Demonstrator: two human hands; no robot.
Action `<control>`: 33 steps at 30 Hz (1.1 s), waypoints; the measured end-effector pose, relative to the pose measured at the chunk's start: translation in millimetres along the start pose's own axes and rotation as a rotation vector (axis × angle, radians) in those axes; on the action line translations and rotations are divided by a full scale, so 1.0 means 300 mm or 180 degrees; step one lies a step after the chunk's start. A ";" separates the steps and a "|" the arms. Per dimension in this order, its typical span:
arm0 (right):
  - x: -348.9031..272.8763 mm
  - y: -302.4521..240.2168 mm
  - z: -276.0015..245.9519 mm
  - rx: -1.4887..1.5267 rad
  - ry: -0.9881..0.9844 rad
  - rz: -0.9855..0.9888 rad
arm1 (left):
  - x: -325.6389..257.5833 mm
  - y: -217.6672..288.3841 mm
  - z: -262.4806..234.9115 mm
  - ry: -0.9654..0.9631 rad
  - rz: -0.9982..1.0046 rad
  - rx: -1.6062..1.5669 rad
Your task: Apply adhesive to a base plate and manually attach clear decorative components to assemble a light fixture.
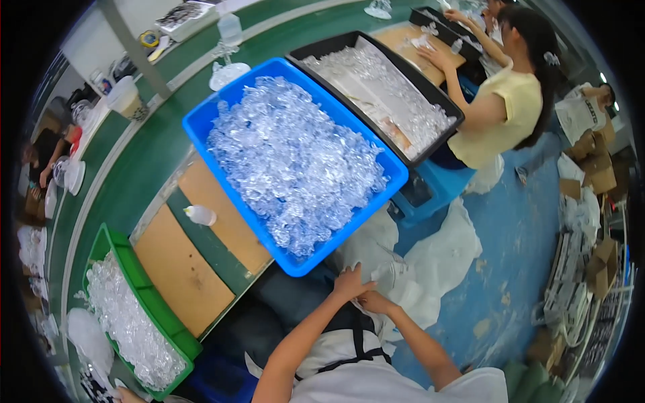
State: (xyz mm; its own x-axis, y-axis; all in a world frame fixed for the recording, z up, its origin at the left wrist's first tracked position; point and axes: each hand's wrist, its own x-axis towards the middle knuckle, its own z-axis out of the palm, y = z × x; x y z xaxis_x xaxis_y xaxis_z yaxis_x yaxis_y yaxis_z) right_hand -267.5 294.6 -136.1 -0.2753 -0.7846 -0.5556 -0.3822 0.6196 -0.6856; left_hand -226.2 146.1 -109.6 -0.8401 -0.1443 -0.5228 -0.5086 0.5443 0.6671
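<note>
From the middle of the view, there is one blue plastic bin (292,265) at eleven o'clock, one green plastic bin (151,295) at eight, and two black trays (438,142) toward one; the clear plastic pieces (289,161) in the bins are too many to count. Three brown boards (181,269) lie at eight, nine and one o'clock. One small dropper bottle (200,215) is at nine, one larger bottle (230,30) at eleven, one plastic tub (127,101) at ten, one blue stool (438,185) at three. One left hand (349,285) and one right hand (377,302) are at five. At least four co-workers (504,101) show: three around two, one at nine.
</note>
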 end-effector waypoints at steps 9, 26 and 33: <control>-0.412 0.139 0.085 -0.1677 0.1130 0.1828 | -0.005 -0.029 0.061 -0.1025 0.0002 0.1415; -0.558 0.826 0.214 -0.0404 0.4043 0.3071 | -0.062 -0.163 -0.137 0.1039 0.0406 0.1510; -0.500 0.892 0.408 -0.0745 0.3131 0.3894 | -0.005 -0.234 -0.168 0.1504 -0.0118 0.2726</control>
State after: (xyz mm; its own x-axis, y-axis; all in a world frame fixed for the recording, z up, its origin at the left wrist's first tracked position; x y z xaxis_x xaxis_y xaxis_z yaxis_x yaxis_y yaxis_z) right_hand -220.6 581.1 -293.9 -0.9092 0.3981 -0.1221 0.3930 0.9173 0.0643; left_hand -198.7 66.4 -128.8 -0.9102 -0.3881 -0.1446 -0.3844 0.9216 -0.0540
